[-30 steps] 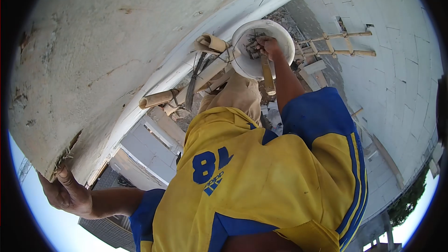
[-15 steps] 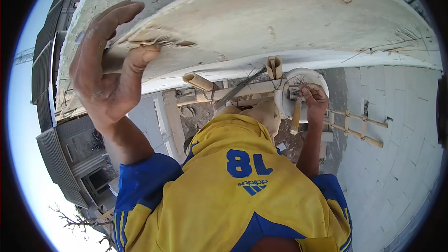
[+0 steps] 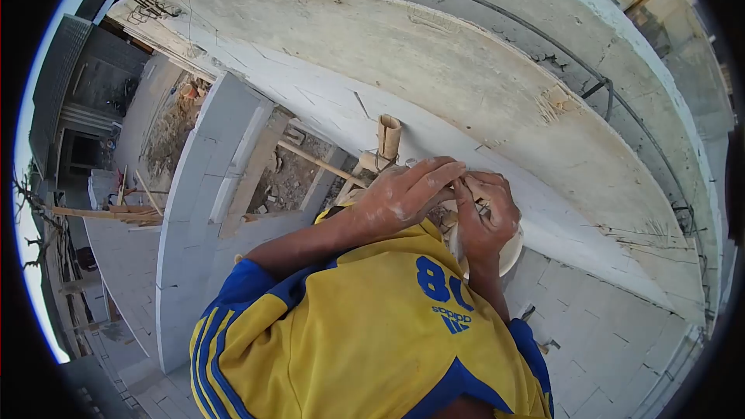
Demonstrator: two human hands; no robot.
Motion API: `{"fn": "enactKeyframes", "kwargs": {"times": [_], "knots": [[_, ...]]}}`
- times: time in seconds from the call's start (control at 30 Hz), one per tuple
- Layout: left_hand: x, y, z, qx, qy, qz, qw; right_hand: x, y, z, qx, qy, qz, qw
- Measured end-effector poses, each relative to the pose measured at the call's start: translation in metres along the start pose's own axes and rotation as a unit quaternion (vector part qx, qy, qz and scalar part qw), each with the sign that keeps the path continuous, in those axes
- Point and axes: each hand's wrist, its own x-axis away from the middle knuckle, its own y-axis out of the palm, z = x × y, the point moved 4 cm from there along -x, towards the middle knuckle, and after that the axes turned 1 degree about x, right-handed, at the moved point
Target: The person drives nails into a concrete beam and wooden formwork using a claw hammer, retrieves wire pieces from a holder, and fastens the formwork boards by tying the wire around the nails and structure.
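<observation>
My left hand (image 3: 407,194) and my right hand (image 3: 490,213) meet in front of my chest, fingertips touching. Both have their fingers curled in a pinch. Thin dark bits that look like nails show in the curl of my right hand. What my left fingers pinch is hidden. Just below my right hand, part of a white bucket (image 3: 512,254) shows, its contents covered by my hand and arm. Beyond the hands runs a curved plywood form board (image 3: 372,50) with splintered patches on its face.
An upright bamboo piece (image 3: 389,136) stands close to my left hand, tied to other poles. A bent steel bar (image 3: 497,9) follows the board's far side. Block walls (image 3: 198,155) stand at left, with rubble (image 3: 283,174) below. A block surface (image 3: 574,318) lies at right.
My left hand has let go of the board's left end and come down to the middle. My right hand has lifted from the bucket to meet it. The view has turned.
</observation>
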Motion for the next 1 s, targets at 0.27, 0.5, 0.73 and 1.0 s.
{"fn": "enactKeyframes", "kwargs": {"times": [0.27, 0.5, 0.73, 1.0], "knots": [[0.01, -0.008, -0.042, 0.059, -0.083, 0.072, 0.992, 0.026, -0.028, 0.027, -0.021, 0.195, -0.081, 0.977], [0.026, -0.012, -0.08, 0.16, -0.192, 0.236, 0.939, 0.246, -0.12, 0.23, 0.422, 0.481, -0.323, 0.697], [0.013, -0.006, -0.12, 0.12, -0.124, 0.235, 0.957, 0.36, -0.066, 0.321, 0.132, 0.621, -0.371, 0.678], [0.011, -0.002, -0.124, 0.181, -0.064, 0.244, 0.95, 0.47, -0.052, 0.425, 0.13, 0.721, -0.191, 0.653]]}}
